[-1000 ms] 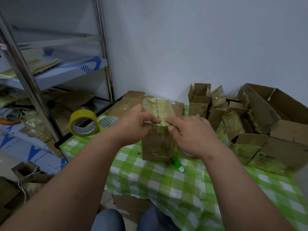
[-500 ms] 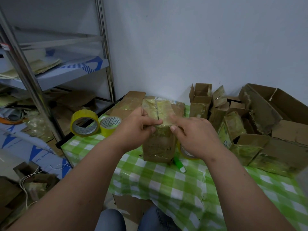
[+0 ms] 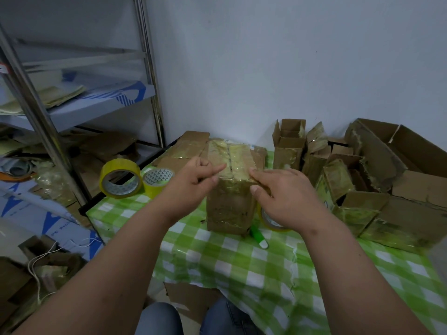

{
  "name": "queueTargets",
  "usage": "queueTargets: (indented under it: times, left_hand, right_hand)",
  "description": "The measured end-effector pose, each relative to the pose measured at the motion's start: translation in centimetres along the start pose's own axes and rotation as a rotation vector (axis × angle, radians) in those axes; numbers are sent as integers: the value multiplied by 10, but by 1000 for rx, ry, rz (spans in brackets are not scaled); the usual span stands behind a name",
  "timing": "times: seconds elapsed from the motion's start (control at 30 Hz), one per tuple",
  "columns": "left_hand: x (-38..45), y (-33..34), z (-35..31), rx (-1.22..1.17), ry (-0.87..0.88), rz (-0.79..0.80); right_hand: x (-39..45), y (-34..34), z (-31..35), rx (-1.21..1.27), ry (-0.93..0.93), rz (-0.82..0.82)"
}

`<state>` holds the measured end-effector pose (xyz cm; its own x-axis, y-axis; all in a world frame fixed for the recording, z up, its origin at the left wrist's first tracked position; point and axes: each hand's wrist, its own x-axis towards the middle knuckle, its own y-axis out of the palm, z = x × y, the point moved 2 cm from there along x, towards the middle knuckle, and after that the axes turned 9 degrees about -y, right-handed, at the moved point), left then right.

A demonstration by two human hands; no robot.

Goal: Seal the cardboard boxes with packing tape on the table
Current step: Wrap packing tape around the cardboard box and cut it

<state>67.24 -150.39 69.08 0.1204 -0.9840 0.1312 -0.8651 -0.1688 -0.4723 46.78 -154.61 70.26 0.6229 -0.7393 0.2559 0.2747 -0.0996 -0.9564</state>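
A small cardboard box wrapped in yellowish tape stands upright on the green checked table. My left hand is at its upper left edge, index finger stretched out and touching the taped top, the other fingers curled and holding nothing. My right hand lies on the upper right edge, fingers flat on the top and thumb pressed on the front face. Two yellow tape rolls sit left of the box. A third tape roll is partly hidden under my right hand.
A green-handled cutter lies at the box's foot. Several open and taped cardboard boxes crowd the right side, with a large open carton behind. A metal shelf rack stands at the left. The wall is close behind.
Both hands were pressed together at the middle of the box's front top edge. They have slid apart, the left to the left corner and the right to the right corner.
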Motion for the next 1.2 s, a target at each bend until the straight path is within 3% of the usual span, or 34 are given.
queueTargets:
  times: [0.1,0.4,0.57,0.9,1.2]
  left_hand:
    - [0,-10,9,-205,-73,37]
    - [-3,-13,10,-124,-19,0]
    - [-2,-7,7,-68,15,-137]
    - [2,11,0,335,79,-140]
    - [14,-17,8,187,47,-169]
  right_hand:
    - [1,2,-2,33,-20,-13]
    - [3,1,0,18,-22,-5]
    - [9,4,4,8,-12,-66]
    - [5,-7,9,-66,-23,-7]
    - [-11,-7,-10,541,176,49]
